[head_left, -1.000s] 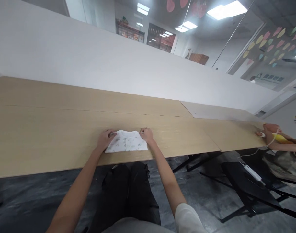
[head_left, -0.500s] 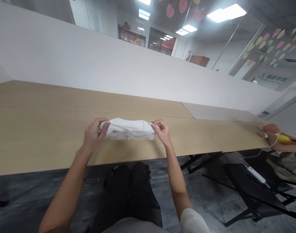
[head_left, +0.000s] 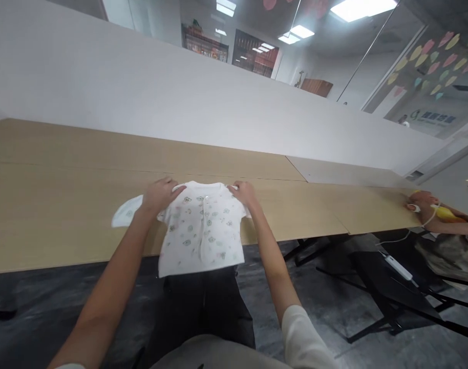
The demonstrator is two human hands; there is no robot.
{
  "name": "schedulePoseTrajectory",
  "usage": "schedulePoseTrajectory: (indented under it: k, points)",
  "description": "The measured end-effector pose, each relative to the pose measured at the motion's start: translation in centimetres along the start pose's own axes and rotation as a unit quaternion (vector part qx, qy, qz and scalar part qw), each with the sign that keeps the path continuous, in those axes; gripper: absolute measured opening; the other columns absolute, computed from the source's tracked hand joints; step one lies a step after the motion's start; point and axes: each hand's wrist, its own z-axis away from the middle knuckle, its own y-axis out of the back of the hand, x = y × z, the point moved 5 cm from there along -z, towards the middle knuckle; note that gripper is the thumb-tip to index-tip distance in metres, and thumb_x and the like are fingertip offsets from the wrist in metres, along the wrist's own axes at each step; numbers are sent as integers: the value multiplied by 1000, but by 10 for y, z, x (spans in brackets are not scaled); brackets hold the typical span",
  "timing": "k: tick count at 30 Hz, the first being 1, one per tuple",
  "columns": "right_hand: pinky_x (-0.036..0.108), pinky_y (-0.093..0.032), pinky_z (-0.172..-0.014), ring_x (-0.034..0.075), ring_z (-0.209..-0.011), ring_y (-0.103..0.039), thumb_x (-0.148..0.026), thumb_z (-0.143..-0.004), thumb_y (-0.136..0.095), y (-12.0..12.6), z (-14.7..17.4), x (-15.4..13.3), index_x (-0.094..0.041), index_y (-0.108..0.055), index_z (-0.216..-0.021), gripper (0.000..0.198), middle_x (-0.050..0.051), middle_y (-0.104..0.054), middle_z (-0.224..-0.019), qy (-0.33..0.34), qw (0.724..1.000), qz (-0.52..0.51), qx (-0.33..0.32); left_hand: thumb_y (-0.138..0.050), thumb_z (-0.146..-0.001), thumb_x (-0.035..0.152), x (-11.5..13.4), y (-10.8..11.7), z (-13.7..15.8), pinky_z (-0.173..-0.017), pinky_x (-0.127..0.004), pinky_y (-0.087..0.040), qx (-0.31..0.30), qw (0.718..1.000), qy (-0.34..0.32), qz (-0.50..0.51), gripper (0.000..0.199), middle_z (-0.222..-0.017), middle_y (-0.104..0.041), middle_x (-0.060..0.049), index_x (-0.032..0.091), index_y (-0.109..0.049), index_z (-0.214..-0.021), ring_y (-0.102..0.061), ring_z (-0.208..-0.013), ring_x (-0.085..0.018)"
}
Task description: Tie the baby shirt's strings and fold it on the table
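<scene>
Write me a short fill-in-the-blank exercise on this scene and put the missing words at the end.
1. The background colour of the printed baby shirt is ____.
2. The left hand and right hand hold its two ____, one on either side of the neckline.
3. In the view, its lower hem extends past the near ____ of the table.
4. The wearer's trousers are ____.

Missing words: white; shoulders; edge; black.

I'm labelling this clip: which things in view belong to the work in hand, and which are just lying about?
Work in hand:
- white printed shirt, its shoulders in the left hand and right hand
- table, the work surface

Apparently just there:
- black chair
- white power strip
</scene>
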Motion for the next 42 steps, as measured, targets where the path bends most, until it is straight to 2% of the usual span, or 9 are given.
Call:
schedulePoseTrajectory:
  k: [5, 9, 19, 22, 27, 29, 33, 37, 42]
  points:
    - [22, -41, -76, 19, -95, -66, -40, -97, -49, -72, -31, 9, -19, -75, -101, 33, 8, -75, -105, 13, 995, 25, -94, -41, -93, 53, -17, -86, -10, -80, -31, -44, -144, 984, 65, 84, 50, -106, -70, -13, 15, -71, -103, -63, -100, -27]
    - [23, -42, -76, 19, -96, -66, -44, -97, -49, -97, -39, 15, -20, -75, -102, 36, 8, -75, -107, 3, 992, 51, -116, -37, -91, 64, -39, -111, -3, -75, -30, -43, -196, 965, 119, 129, 58, -94, -72, -11, 17, -71, -99, -63, -89, -25]
    - [26, -44, -78, 21, -96, -67, -48, -99, -41, -118, -54, 42, -19, -74, -103, 43, 11, -74, -104, -65, 984, 115, -122, -35, -85, 73, -98, -110, 8, -82, -38, -45, -221, 950, 208, 77, 68, -103, -71, -15, 19, -74, -102, -62, -99, -33]
    - [27, -44, -79, 22, -95, -66, -40, -100, -40, -119, -56, 38, -17, -73, -105, 40, 12, -73, -105, -66, 985, 115, -109, -38, -87, 67, -92, -107, 4, -83, -39, -45, -201, 948, 233, 79, 64, -106, -70, -17, 16, -73, -100, -62, -99, -32]
    - [33, -41, -92, 25, -109, -58, -27, -99, -41, -111, -44, 23, -13, -68, -109, 31, 16, -66, -115, -15, 991, 132, -32, -36, -92, 43, -66, -89, 1, -94, -45, -42, -60, 977, 202, 37, 51, -112, -66, -23, 8, -72, -104, -57, -110, -33]
    - [36, -39, -94, 26, -111, -55, -25, -97, -43, -106, -29, 24, -13, -66, -111, 29, 16, -64, -115, -14, 991, 133, -4, -33, -93, 38, -59, -85, 13, -96, -49, -41, -43, 977, 207, 24, 51, -114, -65, -24, 7, -71, -108, -55, -113, -35]
    - [36, -39, -92, 27, -107, -55, -25, -95, -45, -92, 13, 54, -12, -66, -112, 29, 17, -64, -112, -80, 989, 120, 36, -35, -94, 41, -61, -92, 46, -104, -54, -37, -111, 972, 205, 39, 54, -135, -55, -23, 11, -60, -130, -49, -126, -39]
    - [37, -39, -94, 29, -110, -55, -22, -92, -48, -76, 51, 103, -11, -66, -115, 31, 18, -65, -116, -153, 981, 103, 57, -30, -97, 45, -73, -105, 63, -115, -60, -21, -176, 967, 174, 60, 59, -157, -34, -17, 16, -43, -147, -30, -144, -34]
    - [32, -39, -98, 24, -113, -56, -13, -82, -51, -66, 67, 135, -14, -60, -128, 47, 11, -66, -123, -101, 994, 11, 34, -25, -98, 52, -83, -115, 62, -115, -63, -15, -194, 963, 183, 46, 63, -161, -26, -14, 20, -37, -151, -22, -148, -33]
